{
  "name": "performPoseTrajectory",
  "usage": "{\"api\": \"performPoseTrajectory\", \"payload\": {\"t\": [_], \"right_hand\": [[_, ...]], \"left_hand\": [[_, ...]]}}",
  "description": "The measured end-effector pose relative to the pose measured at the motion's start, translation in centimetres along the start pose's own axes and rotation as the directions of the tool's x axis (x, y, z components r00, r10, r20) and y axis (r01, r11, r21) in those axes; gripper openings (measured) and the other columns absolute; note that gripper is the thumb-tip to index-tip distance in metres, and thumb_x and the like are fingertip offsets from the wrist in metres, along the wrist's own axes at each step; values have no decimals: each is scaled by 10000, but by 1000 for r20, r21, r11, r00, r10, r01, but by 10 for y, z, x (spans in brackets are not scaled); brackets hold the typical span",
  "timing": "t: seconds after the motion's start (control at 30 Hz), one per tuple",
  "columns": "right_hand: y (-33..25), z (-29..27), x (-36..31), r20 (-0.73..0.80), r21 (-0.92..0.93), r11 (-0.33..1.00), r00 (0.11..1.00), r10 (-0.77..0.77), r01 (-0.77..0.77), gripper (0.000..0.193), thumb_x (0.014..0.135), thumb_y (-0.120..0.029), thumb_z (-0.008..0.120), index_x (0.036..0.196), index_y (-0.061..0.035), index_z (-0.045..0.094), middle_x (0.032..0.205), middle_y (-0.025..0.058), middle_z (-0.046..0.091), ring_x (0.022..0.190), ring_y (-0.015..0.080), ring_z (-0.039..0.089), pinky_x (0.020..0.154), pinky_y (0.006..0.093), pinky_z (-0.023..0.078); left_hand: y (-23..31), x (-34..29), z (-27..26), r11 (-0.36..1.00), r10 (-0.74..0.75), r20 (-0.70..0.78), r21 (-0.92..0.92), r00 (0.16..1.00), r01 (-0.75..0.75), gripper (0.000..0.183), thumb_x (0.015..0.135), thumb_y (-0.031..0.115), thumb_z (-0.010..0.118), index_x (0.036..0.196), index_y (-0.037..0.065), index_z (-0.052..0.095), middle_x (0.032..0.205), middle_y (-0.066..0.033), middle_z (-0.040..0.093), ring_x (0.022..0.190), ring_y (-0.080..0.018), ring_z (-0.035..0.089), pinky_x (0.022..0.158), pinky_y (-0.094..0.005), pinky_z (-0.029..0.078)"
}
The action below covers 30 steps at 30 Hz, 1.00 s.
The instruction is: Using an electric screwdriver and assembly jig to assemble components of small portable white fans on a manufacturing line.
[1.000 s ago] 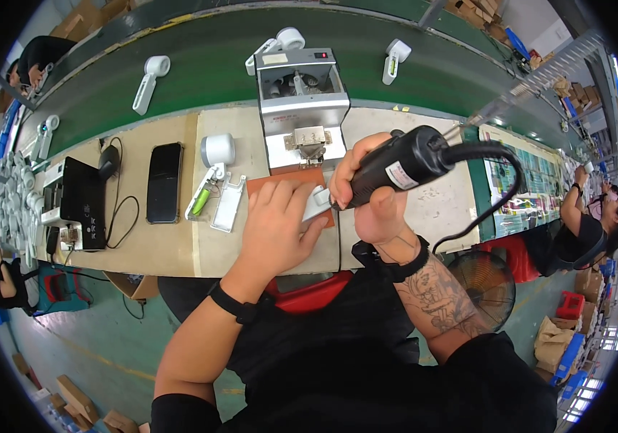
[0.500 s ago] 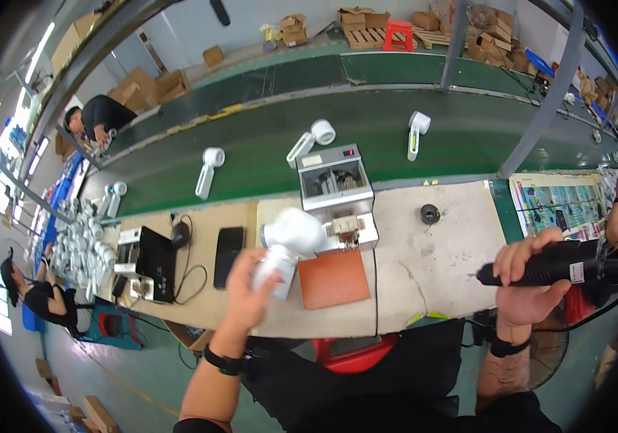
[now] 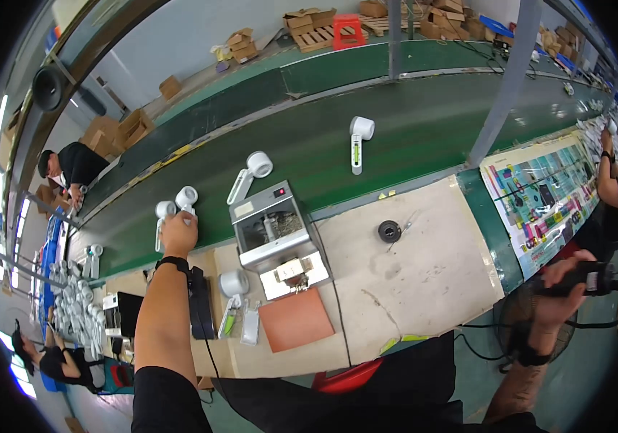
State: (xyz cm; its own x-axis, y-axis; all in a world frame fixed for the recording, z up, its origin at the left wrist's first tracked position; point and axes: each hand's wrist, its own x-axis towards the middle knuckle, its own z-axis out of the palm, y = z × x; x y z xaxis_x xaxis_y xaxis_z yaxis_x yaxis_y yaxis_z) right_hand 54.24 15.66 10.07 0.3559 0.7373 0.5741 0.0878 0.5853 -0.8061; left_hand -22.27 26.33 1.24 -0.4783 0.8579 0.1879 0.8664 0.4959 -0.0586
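Note:
My left hand (image 3: 179, 232) reaches over the conveyor's near edge, fingers closed around the handle of a white round-headed handheld device (image 3: 187, 196). Right beside it lies another such device (image 3: 164, 211). On the bench, a white device (image 3: 233, 284) rests with its handle opened, green showing inside; a pale handle cover (image 3: 250, 326) lies next to it. Off the bench's right end, my right hand (image 3: 560, 292) grips a black electric screwdriver (image 3: 576, 280) with a cable; its tip is hard to make out.
A grey screw feeder (image 3: 271, 224) stands mid-bench behind an orange-brown mat (image 3: 296, 320). A black round part (image 3: 389, 231) sits to the right. More white devices (image 3: 362, 130) lie on the green conveyor (image 3: 309, 159); a heap (image 3: 78, 310) is at left. Co-workers are on both sides.
My left hand has left the device it held over the bench and gone forward-left to one on the conveyor. The screwdriver has moved lower and farther out. The view has turned right.

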Motion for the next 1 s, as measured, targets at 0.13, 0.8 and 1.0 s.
{"api": "performPoseTrajectory", "payload": {"t": [0.13, 0.8, 1.0], "right_hand": [[-3, -58, 28, -6, -10, 1000, 1000, -2, 2, 759, 1034, -634, 662, 1396, -7, 436, 840, 24, 500, 716, 114, 503, 666, 277, 389], [-3, -48, 108, -232, -24, 960, 933, -277, 279, 466, 1095, -323, 691, 1451, -74, 525, 787, -16, 530, 650, 89, 512, 579, 266, 425], [-33, -74, 127, -265, -94, 966, 929, -259, 242, 315, 1112, -265, 675, 1310, -35, 590, 780, -2, 582, 636, 84, 557, 552, 262, 443]], "left_hand": [[40, 50, -2, 993, 100, -424, -17, 900, -118, 402, 1004, 455, 709, 1187, 108, 800, 1208, -269, 735, 1204, -459, 675, 1054, -506, 525], [-105, -38, -48, 564, 100, -335, -757, 937, -331, 450, 1146, 193, 609, 1515, -61, 563, 1285, -130, 735, 1132, -181, 676, 1016, -321, 520], [-3, -280, -153, 760, -89, -37, -649, 995, 44, 459, 1066, 196, 714, 1395, -115, 637, 1386, -259, 701, 1162, -315, 708, 995, -429, 581]]}}
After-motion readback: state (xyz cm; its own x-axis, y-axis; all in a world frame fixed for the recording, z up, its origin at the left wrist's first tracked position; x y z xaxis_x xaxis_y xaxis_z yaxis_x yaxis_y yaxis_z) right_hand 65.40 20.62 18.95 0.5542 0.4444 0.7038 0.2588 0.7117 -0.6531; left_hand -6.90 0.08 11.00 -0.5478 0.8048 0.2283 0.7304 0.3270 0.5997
